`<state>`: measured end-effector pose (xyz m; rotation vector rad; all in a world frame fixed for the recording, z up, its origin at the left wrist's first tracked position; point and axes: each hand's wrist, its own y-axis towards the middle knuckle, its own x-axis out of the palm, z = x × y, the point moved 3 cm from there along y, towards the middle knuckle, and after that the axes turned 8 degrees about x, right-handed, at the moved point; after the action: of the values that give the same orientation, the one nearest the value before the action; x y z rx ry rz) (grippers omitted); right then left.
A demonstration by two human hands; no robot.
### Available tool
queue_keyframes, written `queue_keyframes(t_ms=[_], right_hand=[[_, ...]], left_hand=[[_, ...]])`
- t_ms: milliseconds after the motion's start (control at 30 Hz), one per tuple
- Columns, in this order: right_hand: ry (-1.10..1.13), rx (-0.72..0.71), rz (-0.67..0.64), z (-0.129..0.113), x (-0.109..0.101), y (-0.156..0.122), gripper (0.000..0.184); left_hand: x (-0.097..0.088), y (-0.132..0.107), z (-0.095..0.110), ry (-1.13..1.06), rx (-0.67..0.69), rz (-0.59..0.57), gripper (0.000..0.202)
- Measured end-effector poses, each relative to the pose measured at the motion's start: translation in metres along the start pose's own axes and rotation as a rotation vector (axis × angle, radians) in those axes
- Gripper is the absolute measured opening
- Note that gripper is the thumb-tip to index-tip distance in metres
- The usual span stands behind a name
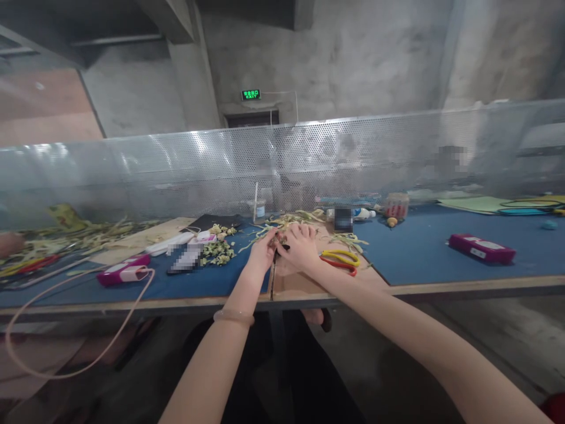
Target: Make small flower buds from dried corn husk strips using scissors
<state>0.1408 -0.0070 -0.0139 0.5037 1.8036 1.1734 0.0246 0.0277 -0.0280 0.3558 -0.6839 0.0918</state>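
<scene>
My left hand and my right hand meet over a brown board on the blue table. Both are closed around a small greenish plant piece held between them, with a thin dark tool running down from the grip toward me. A pile of small pale flower heads lies just left of my left hand. Yellow-and-red handled scissors lie just right of my right hand. Pale stems and strips are scattered behind the hands.
A perforated metal screen runs along the table's far edge. A magenta case lies at right, another magenta-white case with a looping cord at left. A plastic cup, a bottle and a red-patterned cup stand behind.
</scene>
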Motion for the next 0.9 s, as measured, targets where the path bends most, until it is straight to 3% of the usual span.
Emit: queue_keyframes(t_ms=[167, 400, 667, 900], right_hand=[[0.001, -0.078, -0.207, 0.000, 0.013, -0.004, 0.024], [-0.004, 0.027, -0.251, 0.003, 0.019, -0.004, 0.026], [0.089, 0.001, -0.350, 0.002, 0.020, -0.001, 0.012], [0.161, 0.050, -0.370, 0.005, 0.017, 0.002, 0.015]], left_hand=[[-0.001, 0.002, -0.002, -0.021, -0.011, 0.011, 0.012], [0.003, -0.002, 0.001, -0.042, -0.014, 0.014, 0.011], [0.002, -0.003, -0.001, -0.056, 0.006, 0.029, 0.011], [-0.003, 0.002, -0.006, -0.046, 0.039, 0.034, 0.009]])
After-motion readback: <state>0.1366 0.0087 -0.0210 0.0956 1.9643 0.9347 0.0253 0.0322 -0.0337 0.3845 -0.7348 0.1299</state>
